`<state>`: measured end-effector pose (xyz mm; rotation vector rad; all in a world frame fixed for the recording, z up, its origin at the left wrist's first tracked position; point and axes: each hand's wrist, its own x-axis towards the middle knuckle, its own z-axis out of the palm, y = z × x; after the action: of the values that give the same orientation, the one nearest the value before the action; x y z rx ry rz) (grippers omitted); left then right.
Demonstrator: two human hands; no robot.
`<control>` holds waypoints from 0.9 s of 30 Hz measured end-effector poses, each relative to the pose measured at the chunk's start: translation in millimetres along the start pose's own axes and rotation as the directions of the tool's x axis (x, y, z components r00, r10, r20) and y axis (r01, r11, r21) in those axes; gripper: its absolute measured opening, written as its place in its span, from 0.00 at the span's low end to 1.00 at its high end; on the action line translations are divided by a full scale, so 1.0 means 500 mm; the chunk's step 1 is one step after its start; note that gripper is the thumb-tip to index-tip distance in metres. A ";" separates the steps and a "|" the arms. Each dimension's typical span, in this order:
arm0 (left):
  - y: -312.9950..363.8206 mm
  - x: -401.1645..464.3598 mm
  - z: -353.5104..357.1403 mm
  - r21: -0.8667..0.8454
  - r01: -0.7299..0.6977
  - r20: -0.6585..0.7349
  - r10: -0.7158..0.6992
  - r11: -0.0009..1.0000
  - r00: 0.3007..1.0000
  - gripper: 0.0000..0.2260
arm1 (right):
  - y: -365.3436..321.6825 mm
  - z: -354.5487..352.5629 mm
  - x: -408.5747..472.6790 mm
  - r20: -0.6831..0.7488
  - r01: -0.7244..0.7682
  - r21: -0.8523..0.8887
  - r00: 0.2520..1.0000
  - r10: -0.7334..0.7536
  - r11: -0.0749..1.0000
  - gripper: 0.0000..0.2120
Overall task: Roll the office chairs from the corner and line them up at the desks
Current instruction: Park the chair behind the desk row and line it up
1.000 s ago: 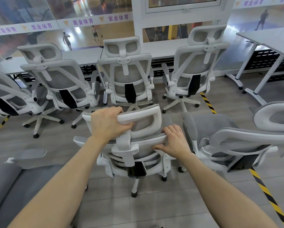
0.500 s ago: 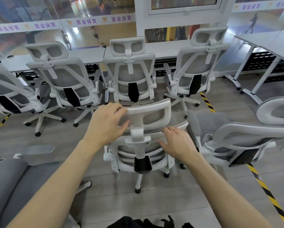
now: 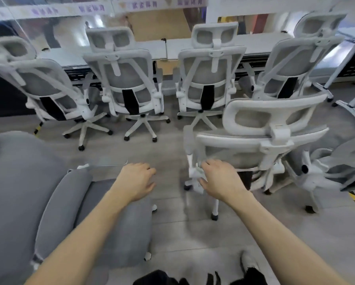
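Both hands were empty. The right hand point(image 3: 221, 182) was nearer the loose chair point(image 3: 260, 140), which stood just right of it; the left hand point(image 3: 136, 181) hung open.

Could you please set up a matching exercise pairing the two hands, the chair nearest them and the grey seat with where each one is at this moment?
Things:
1. left hand
2. right hand
3. near chair
4. grey seat cushion

Places:
A. by the near chair's left armrest post
B. bottom left, under the left forearm
C. over bare floor, touching nothing
D. behind the row of chairs at the desk

Pairs: 1-C, 2-A, 3-D, 4-B
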<state>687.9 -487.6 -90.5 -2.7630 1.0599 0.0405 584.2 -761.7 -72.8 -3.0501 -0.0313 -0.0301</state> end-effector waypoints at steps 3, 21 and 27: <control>-0.147 -0.142 0.029 -0.026 0.025 0.059 -0.023 0.999 0.998 0.15 | -0.200 0.037 0.025 0.058 -0.001 0.031 0.998 -0.001 1.000 0.17; -0.930 -0.638 0.049 -0.309 0.585 -0.074 -0.632 0.750 0.771 0.28 | -1.008 0.146 0.061 0.225 0.276 0.095 0.930 -0.291 0.956 0.17; -0.929 -0.641 0.035 -0.340 0.563 0.074 -0.576 0.753 0.814 0.31 | -1.185 0.209 -0.007 0.185 0.155 0.221 0.963 -0.197 0.963 0.20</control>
<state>758.8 65.8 -5.0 -3.2974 0.1670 0.1040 570.2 -162.5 -123.2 -2.8209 -0.3027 0.2598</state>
